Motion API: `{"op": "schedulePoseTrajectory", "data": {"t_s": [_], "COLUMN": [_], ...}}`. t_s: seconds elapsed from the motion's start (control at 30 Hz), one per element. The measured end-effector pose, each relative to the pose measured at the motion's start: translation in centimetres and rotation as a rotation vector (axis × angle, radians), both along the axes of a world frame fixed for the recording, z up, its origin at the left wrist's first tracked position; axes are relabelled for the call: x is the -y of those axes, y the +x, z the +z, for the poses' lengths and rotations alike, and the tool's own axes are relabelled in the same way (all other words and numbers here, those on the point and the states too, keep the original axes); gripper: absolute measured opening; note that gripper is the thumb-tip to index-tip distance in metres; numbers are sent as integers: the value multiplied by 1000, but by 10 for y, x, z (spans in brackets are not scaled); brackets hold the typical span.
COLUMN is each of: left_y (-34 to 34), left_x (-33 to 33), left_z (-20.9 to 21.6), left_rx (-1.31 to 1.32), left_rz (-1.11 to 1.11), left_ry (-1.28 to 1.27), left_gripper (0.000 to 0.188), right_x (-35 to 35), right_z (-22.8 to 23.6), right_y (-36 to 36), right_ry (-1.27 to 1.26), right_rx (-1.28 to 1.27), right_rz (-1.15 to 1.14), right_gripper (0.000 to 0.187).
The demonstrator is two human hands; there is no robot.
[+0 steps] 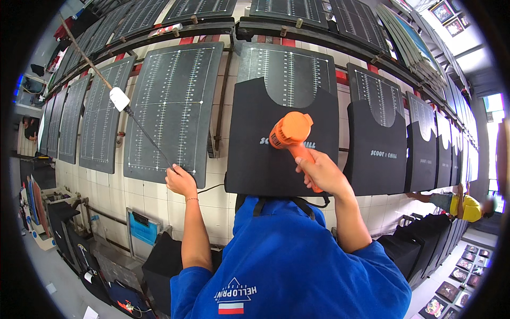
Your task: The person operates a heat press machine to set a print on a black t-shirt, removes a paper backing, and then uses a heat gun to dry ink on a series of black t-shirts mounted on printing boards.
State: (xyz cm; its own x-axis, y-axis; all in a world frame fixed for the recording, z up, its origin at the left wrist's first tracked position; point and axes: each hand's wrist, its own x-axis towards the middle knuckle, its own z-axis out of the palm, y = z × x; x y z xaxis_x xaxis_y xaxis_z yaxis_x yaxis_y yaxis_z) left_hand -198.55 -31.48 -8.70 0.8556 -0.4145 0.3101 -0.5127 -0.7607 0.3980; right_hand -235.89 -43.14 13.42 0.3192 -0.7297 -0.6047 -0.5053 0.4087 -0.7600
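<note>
My right hand (324,173) is wrapped round the handle of an orange hair dryer (291,130). The dryer is above a black garment panel (255,109) with pale printing on its chest, which lies on a dark board (289,64). Part of that printing is hidden by the dryer. My left hand (181,181) is closed on a black power cord (149,137), beside the lower edge of a bare, ruled board (167,111). From that hand the cord slants up to a white connector (119,99) on a hanging cable.
Dark ruled boards line the rack on both sides; to the right, several carry black panels (378,149). A metal rail (196,27) runs behind them. Black fabric (162,266) hangs below left. A person in a yellow top (470,208) stands far right.
</note>
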Motion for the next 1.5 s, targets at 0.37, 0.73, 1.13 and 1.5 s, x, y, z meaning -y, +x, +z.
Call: {"op": "schedulePoseTrajectory", "data": {"t_s": [0.37, 0.73, 1.13, 1.5], "left_y": [-1, -2, -2, -2], "left_x": [1, 2, 2, 3], "left_z": [1, 3, 4, 3], "left_rx": [-21, -12, -21, 0], "left_rz": [1, 0, 0, -12], "left_ry": [7, 13, 9, 6], "left_gripper": [36, 36, 36, 34], "right_x": [-3, -3, -7, -3], "right_z": [8, 8, 9, -2], "right_y": [-9, -20, -25, -1], "right_ry": [7, 11, 19, 10], "right_rx": [-27, -30, -6, 82], "right_rz": [-48, -64, -111, -17], "right_gripper": [36, 35, 34, 34]}}
